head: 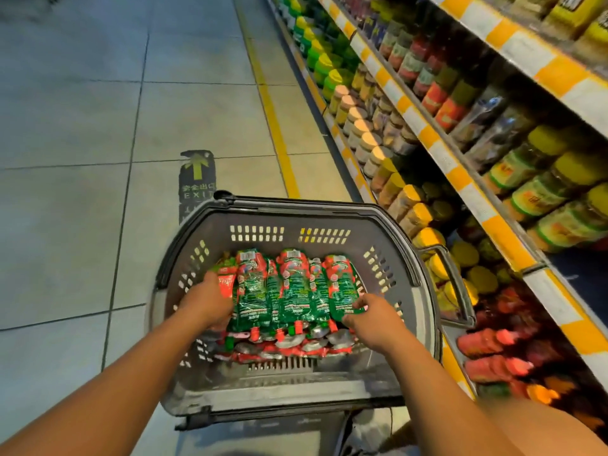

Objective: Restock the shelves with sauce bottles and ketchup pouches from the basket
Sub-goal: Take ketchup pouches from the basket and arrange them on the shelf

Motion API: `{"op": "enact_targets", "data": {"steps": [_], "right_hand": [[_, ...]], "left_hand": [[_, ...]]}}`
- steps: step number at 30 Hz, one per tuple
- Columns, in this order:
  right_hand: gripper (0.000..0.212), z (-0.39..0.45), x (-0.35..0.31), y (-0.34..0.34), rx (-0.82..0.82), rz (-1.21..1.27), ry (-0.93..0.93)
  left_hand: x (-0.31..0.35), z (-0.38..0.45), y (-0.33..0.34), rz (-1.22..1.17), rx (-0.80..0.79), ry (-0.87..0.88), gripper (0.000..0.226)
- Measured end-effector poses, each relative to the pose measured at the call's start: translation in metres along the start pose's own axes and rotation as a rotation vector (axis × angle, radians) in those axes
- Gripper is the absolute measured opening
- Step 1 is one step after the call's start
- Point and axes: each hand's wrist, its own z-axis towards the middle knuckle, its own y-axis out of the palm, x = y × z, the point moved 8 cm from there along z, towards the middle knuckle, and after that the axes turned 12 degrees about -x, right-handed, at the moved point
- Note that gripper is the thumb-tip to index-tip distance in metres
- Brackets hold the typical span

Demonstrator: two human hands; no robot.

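Both hands reach into a grey slotted plastic basket (296,225), the left hand (207,302) and right hand (371,319) gripping opposite ends of a row of green-and-red ketchup pouches (289,287). Right of the basket, yellow-and-white-edged shelves (437,149) hold jars; red squeeze bottles (490,340) lie low.

Both hands in grey basket (260,222), left hand (206,302) and right hand (373,319) gripping ketchup pouches (289,287)

Grey tiled floor (82,126) fills left side. Yellow stripe (274,126) runs along floor beside shelving base. Dark floor sticker (197,182) with green arrow and word EXIT, partly hidden at its near end. Yellow-lidded jars (539,179) in rows at right; green-capped containers (316,57) farther down aisle; cream-lidded jars (358,126) between them.
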Motion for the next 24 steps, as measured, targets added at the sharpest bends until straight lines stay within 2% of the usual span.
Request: {"op": "enact_targets", "data": {"steps": [4,9,12,15,17,19,24], "right_hand": [[0.035,0.015,0.012,-0.003,-0.004,-0.01,0.05],[0.024,0.029,0.019,0.002,-0.096,-0.024,0.076],[0.027,0.036,0.025,0.004,-0.143,0.078,0.117],[0.032,0.048,0.031,0.006,-0.166,0.161,0.143],[0.022,0.057,0.035,0.011,-0.156,0.243,0.151],[0.027,0.067,0.043,0.019,-0.151,0.355,0.176],[0.02,0.08,0.056,0.038,-0.204,0.65,0.255]], "left_hand": [[-0.004,0.006,0.009,0.089,0.026,-0.02,0.054],[-0.009,0.008,0.008,0.046,0.063,-0.041,0.048],[-0.011,0.009,0.007,-0.011,0.074,-0.027,0.057],[-0.007,0.005,0.011,-0.086,0.06,0.004,0.082],[0.0,0.003,0.018,-0.069,0.049,0.032,0.095],[0.005,0.004,0.023,-0.074,0.043,0.057,0.099],[-0.001,0.009,0.02,-0.17,0.0,0.02,0.111]]}}
